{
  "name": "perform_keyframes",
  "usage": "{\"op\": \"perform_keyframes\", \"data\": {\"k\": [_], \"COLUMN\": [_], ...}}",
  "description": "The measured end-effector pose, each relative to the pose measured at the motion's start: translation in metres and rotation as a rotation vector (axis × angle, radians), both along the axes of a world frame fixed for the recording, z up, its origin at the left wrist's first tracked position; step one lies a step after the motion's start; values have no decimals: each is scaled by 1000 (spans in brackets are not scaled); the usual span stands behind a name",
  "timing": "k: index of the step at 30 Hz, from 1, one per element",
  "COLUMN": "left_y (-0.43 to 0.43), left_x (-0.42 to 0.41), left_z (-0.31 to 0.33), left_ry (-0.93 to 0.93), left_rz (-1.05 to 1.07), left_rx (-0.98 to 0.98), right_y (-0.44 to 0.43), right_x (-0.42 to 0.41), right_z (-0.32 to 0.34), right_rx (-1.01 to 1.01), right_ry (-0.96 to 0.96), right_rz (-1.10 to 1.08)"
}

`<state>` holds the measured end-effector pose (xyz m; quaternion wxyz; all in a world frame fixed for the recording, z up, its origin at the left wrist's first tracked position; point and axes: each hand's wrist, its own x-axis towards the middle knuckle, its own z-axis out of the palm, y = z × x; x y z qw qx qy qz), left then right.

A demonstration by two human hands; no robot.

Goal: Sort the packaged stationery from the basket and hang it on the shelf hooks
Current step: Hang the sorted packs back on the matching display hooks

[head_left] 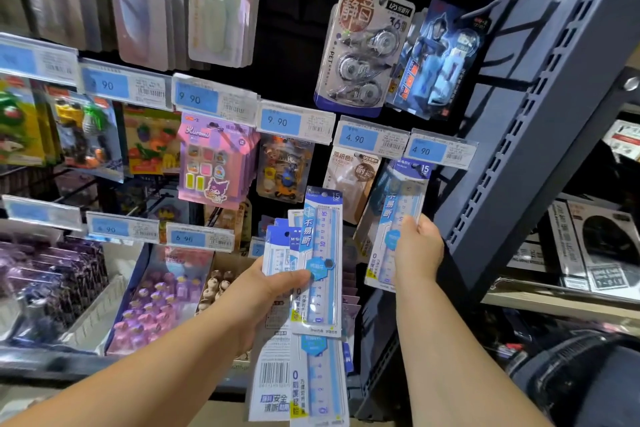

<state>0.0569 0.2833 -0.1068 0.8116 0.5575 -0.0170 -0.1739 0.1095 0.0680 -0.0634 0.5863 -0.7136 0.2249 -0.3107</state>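
Head view, both forearms reach up and forward from the bottom edge.

Left hand (266, 291): palm turned inward, thumb laid across the front and fingers behind, grasping a fanned bundle of ruler packs (320, 253). The packs are upright, blue and white. The front one stands highest and others slip lower, down past the wrist.

Right hand (420, 250): raised a little higher and to the right, fingers wrapped around the right edge of a single ruler pack (398, 215), gripping it at mid-height. The pack tilts slightly, its top just under the right-hand 4.90 price tag (440, 149). Cannot tell whether its hole is on a hook; the tag covers that spot.

Surroundings: a brown-printed pack (349, 177) hangs just left of the single ruler pack and is partly hidden by it. Further left hangs a pink and purple eraser pack (211, 163). Below it, on the bottom shelf, lies a tray of purple items (159, 302).

Above, a correction tape pack (363, 48) hangs from a hook. A row of blue price tags crosses the shelf.

A slotted grey shelf post (540, 121) slants close beside the right hand, bounding this bay on the right.
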Motion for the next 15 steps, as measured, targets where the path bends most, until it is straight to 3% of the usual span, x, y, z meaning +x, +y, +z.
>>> {"op": "perform_keyframes", "data": {"k": [5,8,10,12,15], "left_y": [0,-1,2,6,9], "left_x": [3,1,-1,-1,-2], "left_z": [3,6,6,5,6], "left_ry": [-5,-8,-8,-2,-20], "left_rz": [5,13,11,14,29], "left_rx": [4,3,1,-5,-24], "right_y": [0,11,23,38,62], "right_x": [5,-1,-10,-18,-28], "right_z": [8,10,14,17,12], "right_rx": [38,-155,-337,-415,-347], "right_ry": [156,268,228,188,295], "right_rz": [-133,-137,-120,91,528]}}
